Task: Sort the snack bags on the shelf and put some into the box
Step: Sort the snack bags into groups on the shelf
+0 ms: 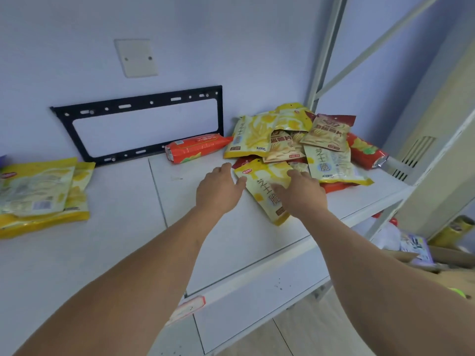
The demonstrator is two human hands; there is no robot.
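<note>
A loose heap of yellow and red snack bags (303, 140) lies at the right end of the white shelf (123, 240). The nearest yellow bag (264, 183) lies flat at the heap's front. My left hand (218, 188) touches its left edge with fingers spread. My right hand (300, 194) rests on its right side, thumb across the bag. A neat stack of yellow bags (41, 196) lies at the shelf's left end. An orange-red bag (195, 147) lies alone against the wall. Part of a cardboard box (452, 258) shows below right.
A black metal bracket (138, 124) and a blank wall plate (136, 57) are on the wall behind the shelf. The shelf's grey upright post (323, 60) stands behind the heap. Purple packets (416, 245) lie by the box below right.
</note>
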